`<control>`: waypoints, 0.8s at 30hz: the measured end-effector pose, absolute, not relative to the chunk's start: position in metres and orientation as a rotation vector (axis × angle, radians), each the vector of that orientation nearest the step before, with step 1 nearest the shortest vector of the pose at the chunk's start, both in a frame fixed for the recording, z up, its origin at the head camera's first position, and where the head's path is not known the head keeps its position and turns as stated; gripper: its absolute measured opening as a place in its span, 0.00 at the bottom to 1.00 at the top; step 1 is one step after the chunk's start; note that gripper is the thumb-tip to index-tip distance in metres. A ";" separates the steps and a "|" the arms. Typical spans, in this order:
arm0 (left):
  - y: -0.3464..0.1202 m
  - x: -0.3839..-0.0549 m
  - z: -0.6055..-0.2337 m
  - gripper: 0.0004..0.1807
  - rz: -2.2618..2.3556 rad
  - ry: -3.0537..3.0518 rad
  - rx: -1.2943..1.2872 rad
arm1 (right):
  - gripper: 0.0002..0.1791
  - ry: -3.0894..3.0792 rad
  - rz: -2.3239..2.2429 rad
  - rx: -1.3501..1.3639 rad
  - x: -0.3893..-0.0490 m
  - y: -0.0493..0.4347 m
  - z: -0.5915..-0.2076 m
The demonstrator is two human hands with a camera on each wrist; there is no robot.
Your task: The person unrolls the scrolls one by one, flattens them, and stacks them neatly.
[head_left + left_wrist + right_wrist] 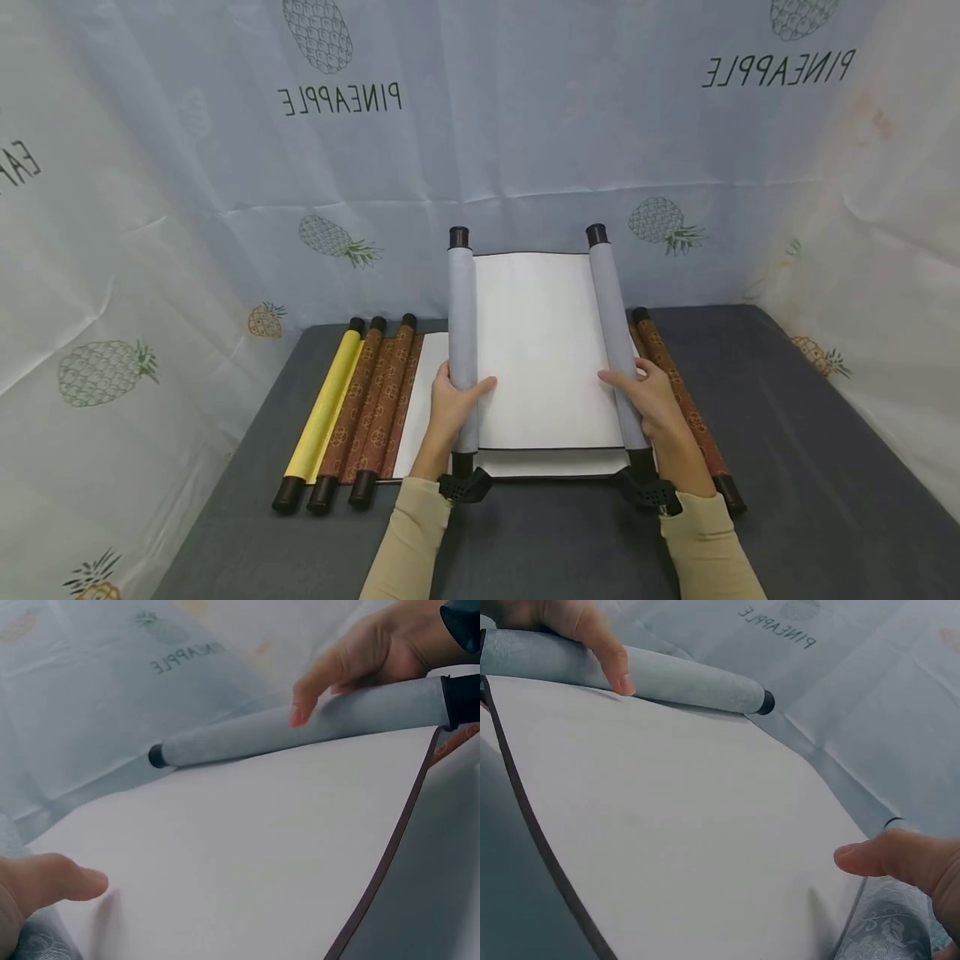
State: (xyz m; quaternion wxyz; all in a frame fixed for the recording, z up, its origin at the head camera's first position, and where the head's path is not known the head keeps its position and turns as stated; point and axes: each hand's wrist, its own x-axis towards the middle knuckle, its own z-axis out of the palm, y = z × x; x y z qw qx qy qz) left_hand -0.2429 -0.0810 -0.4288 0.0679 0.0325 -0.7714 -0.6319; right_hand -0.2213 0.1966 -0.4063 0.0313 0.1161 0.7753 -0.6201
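Note:
A scroll with white paper [547, 350] is spread between two pale grey-blue rolls with dark end knobs. My left hand [453, 408] grips the left roll [463, 317], its thumb [64, 881] lying over the inner side toward the paper. On the other side, my right hand [651, 400] holds the right roll [609, 304] the same way, its thumb [889, 855] pointing inward. The held scroll overlaps another opened scroll, whose white sheet [420, 400] shows at the left and along the bottom. Most of that lower sheet is hidden.
Left of the hands lie brown patterned rolls [386, 400] and a yellow scroll [326, 404], side by side on the dark grey table [547, 542]. One more brown roll [682, 400] lies just beyond my right hand. A curtain [525, 133] with pineapple prints hangs behind.

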 end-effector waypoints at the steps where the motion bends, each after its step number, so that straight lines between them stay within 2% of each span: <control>1: -0.081 -0.243 -0.429 0.40 -1.899 -2.325 0.102 | 0.47 2.394 -1.902 0.361 -0.221 0.197 -0.407; 5: -0.084 -0.243 -0.430 0.38 -1.871 -2.336 0.111 | 0.47 2.413 -1.873 0.412 -0.221 0.198 -0.408; 14: -0.088 -0.243 -0.427 0.36 -1.871 -2.341 0.122 | 0.37 2.434 -1.848 0.443 -0.222 0.203 -0.409; 24: -0.095 -0.242 -0.425 0.30 -1.953 -2.341 0.096 | 0.36 2.509 -1.810 0.414 -0.222 0.210 -0.408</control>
